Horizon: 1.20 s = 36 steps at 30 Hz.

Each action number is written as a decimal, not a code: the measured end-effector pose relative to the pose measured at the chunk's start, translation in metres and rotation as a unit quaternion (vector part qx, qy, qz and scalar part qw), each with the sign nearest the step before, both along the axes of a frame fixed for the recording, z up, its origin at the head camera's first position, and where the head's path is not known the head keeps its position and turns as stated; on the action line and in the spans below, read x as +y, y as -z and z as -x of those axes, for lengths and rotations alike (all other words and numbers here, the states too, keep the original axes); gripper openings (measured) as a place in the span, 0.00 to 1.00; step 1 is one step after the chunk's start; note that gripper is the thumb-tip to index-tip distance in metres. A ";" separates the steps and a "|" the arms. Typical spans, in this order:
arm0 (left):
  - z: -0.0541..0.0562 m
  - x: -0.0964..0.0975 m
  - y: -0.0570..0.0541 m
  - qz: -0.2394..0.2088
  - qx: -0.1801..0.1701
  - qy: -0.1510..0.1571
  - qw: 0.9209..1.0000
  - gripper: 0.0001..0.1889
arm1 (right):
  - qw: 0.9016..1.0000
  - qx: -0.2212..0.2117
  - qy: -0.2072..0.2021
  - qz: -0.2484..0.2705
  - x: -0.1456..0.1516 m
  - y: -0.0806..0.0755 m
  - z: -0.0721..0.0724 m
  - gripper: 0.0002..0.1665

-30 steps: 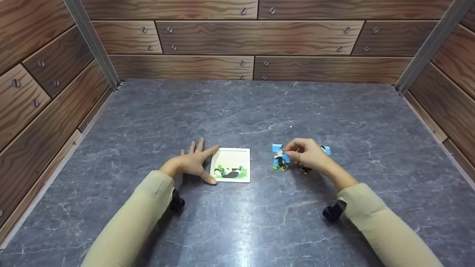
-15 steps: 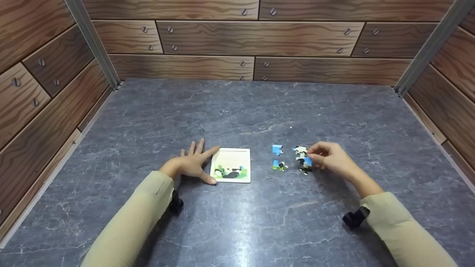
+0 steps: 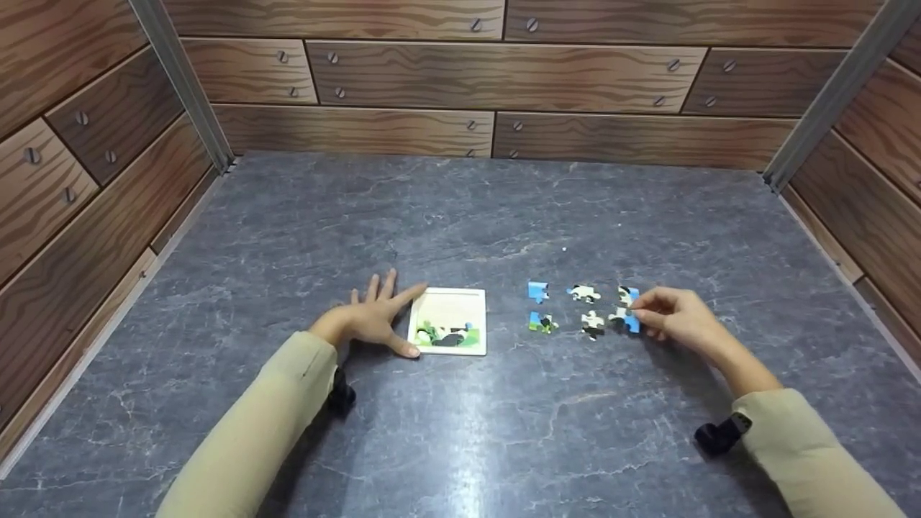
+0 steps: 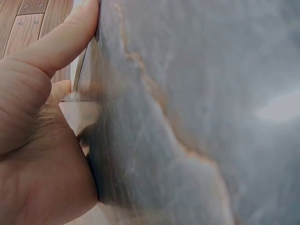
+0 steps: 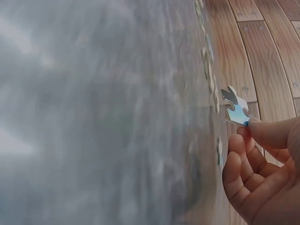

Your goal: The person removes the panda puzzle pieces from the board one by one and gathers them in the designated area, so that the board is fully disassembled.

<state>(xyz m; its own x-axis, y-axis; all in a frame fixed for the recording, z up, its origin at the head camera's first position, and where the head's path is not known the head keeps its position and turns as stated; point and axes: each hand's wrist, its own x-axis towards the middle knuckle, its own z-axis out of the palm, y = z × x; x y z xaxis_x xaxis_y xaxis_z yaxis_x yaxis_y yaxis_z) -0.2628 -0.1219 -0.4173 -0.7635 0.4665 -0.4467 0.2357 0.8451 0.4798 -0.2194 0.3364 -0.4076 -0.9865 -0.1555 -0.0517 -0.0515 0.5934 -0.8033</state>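
Observation:
My left hand [image 3: 370,316] lies spread on the table, thumb and index finger against the left side of a white-rimmed puzzle tray [image 3: 447,306]. Green, black and white pieces [image 3: 447,336] fill the tray's bottom strip. My right hand [image 3: 680,316] pinches a blue, white and black puzzle piece [image 5: 239,111] between thumb and index finger, close over the table's right part. Beneath and just behind it is another blue and black piece [image 3: 629,293]. In the left wrist view the left thumb [image 4: 61,44] reaches the tray's edge.
Loose puzzle pieces lie left of the right hand: a blue one [image 3: 537,291], a blue-green one [image 3: 540,321], a white one [image 3: 583,293] and a black-and-white one [image 3: 592,325]. Wood-patterned walls [image 3: 496,79] enclose the grey marbled table [image 3: 403,216].
My right hand has carried the pinched puzzle piece rightward, from over the left pieces, across the middle ones, to the rightmost one. The left hand and tray have stayed put.

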 end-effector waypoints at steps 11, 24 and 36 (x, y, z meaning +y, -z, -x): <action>-0.001 -0.001 0.000 -0.003 -0.006 -0.004 1.000 0.59 | 0.998 -0.049 -0.014 -0.020 0.020 -0.001 0.000 0.15; -0.001 0.000 0.000 -0.013 0.000 -0.004 1.000 0.60 | 0.997 -0.059 -0.015 -0.038 0.023 0.001 0.002 0.13; 0.000 0.000 0.001 -0.010 -0.007 -0.005 1.000 0.60 | 0.998 -0.046 -0.002 -0.043 0.019 -0.004 -0.003 0.15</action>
